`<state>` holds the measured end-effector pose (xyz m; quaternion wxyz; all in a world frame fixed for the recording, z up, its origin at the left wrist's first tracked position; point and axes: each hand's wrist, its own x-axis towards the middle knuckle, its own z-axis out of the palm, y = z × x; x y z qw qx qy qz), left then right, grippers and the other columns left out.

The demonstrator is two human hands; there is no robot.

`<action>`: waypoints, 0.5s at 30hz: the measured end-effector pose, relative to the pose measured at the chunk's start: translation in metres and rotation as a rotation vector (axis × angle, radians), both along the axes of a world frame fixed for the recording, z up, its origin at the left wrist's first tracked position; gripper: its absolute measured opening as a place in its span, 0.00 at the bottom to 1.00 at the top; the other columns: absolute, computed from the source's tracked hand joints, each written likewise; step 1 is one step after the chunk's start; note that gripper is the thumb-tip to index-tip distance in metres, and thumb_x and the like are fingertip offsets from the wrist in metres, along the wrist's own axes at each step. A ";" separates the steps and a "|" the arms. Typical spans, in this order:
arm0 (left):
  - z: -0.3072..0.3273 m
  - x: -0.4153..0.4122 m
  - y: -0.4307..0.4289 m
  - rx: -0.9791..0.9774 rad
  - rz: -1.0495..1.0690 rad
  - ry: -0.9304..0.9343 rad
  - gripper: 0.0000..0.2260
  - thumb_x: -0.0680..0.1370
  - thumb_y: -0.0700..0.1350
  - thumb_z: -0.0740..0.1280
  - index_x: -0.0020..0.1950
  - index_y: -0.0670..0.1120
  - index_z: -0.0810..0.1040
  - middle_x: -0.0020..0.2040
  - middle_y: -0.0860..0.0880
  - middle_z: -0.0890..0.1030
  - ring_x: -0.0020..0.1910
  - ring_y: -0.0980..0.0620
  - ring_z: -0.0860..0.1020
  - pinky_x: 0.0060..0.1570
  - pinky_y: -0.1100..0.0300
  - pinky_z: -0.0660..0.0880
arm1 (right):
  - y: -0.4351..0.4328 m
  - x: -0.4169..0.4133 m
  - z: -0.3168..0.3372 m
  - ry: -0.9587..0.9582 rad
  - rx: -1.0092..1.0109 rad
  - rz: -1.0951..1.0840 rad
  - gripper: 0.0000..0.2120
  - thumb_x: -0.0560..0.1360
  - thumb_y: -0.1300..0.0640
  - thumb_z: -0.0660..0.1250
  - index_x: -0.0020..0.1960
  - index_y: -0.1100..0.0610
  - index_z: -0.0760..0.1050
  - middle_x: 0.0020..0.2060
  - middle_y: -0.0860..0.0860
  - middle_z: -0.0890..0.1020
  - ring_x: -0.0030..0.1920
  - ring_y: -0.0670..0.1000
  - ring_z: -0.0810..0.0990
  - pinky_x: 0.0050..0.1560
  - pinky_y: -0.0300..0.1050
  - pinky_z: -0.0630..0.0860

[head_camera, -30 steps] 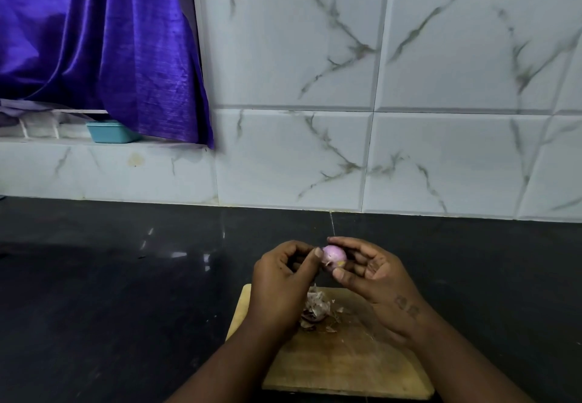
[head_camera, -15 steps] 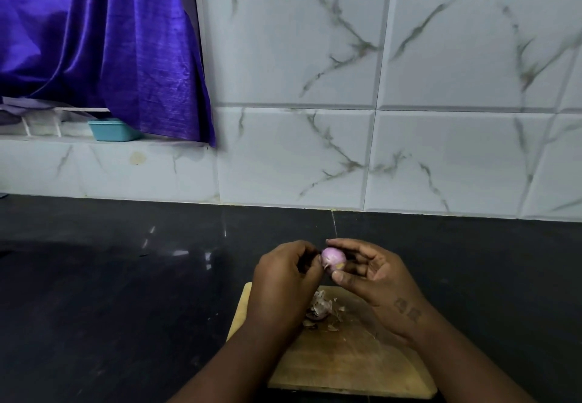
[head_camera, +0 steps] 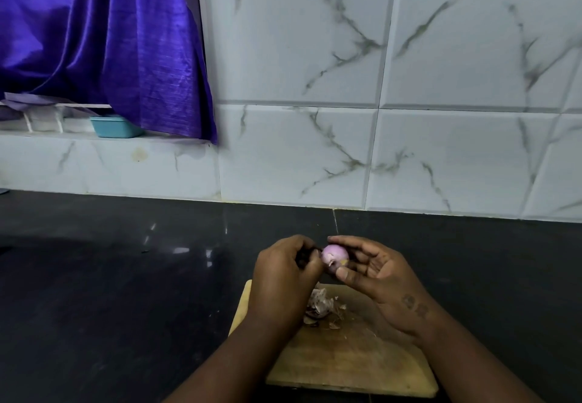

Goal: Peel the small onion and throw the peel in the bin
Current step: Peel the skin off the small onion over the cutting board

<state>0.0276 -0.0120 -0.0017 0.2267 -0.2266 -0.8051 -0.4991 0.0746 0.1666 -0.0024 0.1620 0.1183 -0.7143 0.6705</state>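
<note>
Nearest me, at 6 o'clock in my view, the wooden cutting board [head_camera: 346,368] lies on the dark counter [head_camera: 126,276]. On the board's far end sits a small pile of papery peel [head_camera: 319,306], partly hidden behind my left wrist.

Above that pile I hold the small onion [head_camera: 335,256] off the board, between both hands. My right hand [head_camera: 381,280] grasps it with the forefinger over the top and the thumb underneath, the other fingers loosely spread. My left hand [head_camera: 283,273] is curled, its thumb pinching at the onion's left end. Something dark sits inside that curl, and I cannot tell whether it is skin or shadow.

The onion lies at 3 o'clock from my left thumb and at 9 o'clock from my right palm, and I judge its long axis to run 9 to 3. Most of its surface is bare pink, with a pale flap near the left end. I judge the next pull should go toward 9 o'clock, along that axis, with the left hand nearer the loose flap.

Beyond the hands the counter meets a marbled tile wall [head_camera: 441,150]. At 10 o'clock a purple curtain [head_camera: 110,40] hangs over a ledge holding a teal tub [head_camera: 115,126]. No bin is in view.
</note>
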 end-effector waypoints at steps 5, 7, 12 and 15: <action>-0.004 -0.008 -0.004 0.128 -0.032 -0.233 0.08 0.77 0.41 0.72 0.39 0.49 0.84 0.34 0.49 0.84 0.34 0.49 0.82 0.38 0.46 0.80 | 0.000 0.002 0.000 -0.063 -0.179 0.099 0.24 0.71 0.67 0.74 0.66 0.58 0.79 0.60 0.59 0.86 0.61 0.60 0.85 0.61 0.49 0.83; -0.004 -0.009 -0.007 0.081 -0.039 -0.225 0.08 0.76 0.42 0.70 0.37 0.48 0.83 0.33 0.48 0.83 0.36 0.46 0.81 0.38 0.44 0.80 | 0.000 0.003 0.001 -0.080 -0.197 0.102 0.24 0.71 0.68 0.74 0.67 0.58 0.79 0.60 0.59 0.86 0.62 0.60 0.85 0.63 0.51 0.82; -0.003 -0.004 -0.009 -0.088 -0.038 -0.228 0.13 0.77 0.51 0.70 0.34 0.47 0.83 0.31 0.49 0.82 0.32 0.49 0.81 0.35 0.46 0.79 | 0.000 0.002 0.001 -0.127 -0.217 0.067 0.24 0.71 0.67 0.75 0.66 0.57 0.80 0.60 0.59 0.86 0.63 0.60 0.85 0.68 0.56 0.78; -0.002 -0.004 -0.008 -0.096 -0.072 -0.218 0.06 0.73 0.50 0.73 0.37 0.51 0.83 0.34 0.51 0.83 0.34 0.52 0.82 0.37 0.45 0.82 | -0.001 0.003 0.003 -0.145 -0.233 0.039 0.23 0.70 0.66 0.76 0.65 0.57 0.81 0.59 0.59 0.87 0.61 0.61 0.85 0.65 0.58 0.80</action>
